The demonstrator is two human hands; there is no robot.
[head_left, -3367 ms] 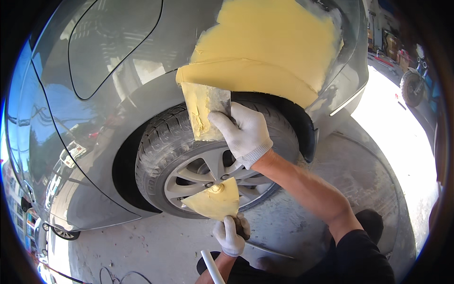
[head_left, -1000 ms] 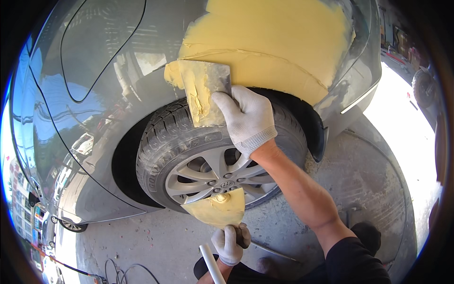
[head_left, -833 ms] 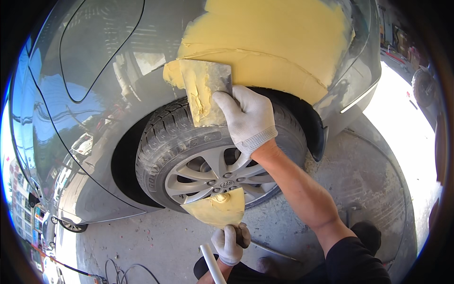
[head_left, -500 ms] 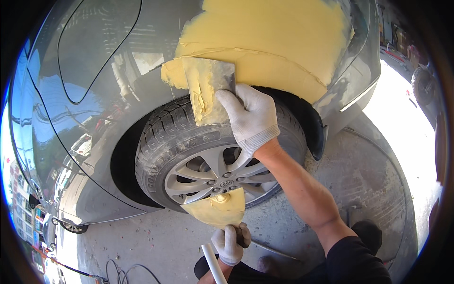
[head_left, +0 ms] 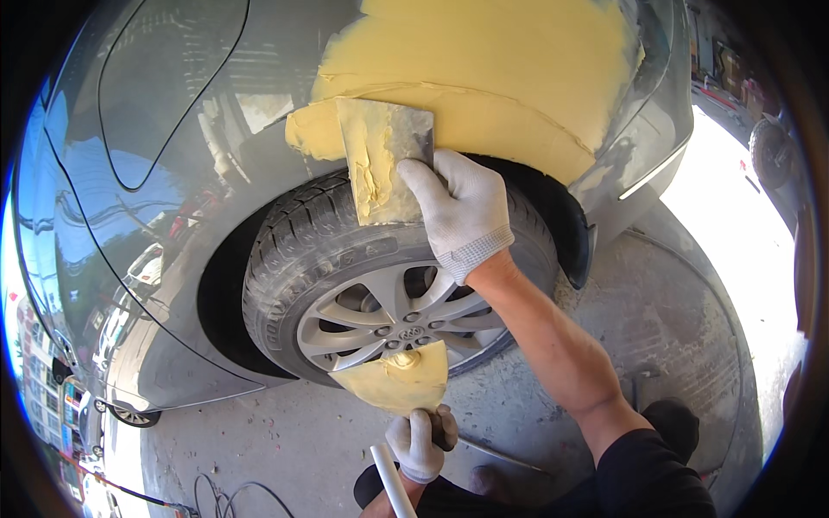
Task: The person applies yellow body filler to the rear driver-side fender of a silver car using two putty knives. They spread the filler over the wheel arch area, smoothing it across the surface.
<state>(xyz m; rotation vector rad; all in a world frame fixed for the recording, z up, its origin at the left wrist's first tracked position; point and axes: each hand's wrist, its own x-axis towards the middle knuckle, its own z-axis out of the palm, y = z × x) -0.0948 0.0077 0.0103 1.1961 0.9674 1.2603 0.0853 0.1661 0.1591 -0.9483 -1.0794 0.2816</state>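
Note:
Yellow body filler (head_left: pixel 484 60) covers a wide patch of the grey car fender (head_left: pixel 190 129) above the wheel arch. My right hand (head_left: pixel 469 205), in a white knit glove, grips a flat metal filler spreader (head_left: pixel 404 168) between thumb and fingers. Filler is smeared over the spreader's face, and its upper edge lies against the filler's lower band at the arch lip. Lower down, my gloved left hand (head_left: pixel 420 445) pinches the handle end of a fan-shaped putty knife (head_left: pixel 389 384). That blade is coated with filler and carries a small dollop in front of the wheel.
Below the arch stand the tire (head_left: pixel 289 259) and its silver alloy wheel (head_left: pixel 380 293). A white tube (head_left: pixel 393 483) rises beside my left forearm. A thin rod (head_left: pixel 501 456) and dark cables (head_left: pixel 229 501) lie on the concrete floor (head_left: pixel 259 440).
My right hand and the spreader have shifted slightly right along the arch edge. The view has moved a little; my left hand stays nearly still.

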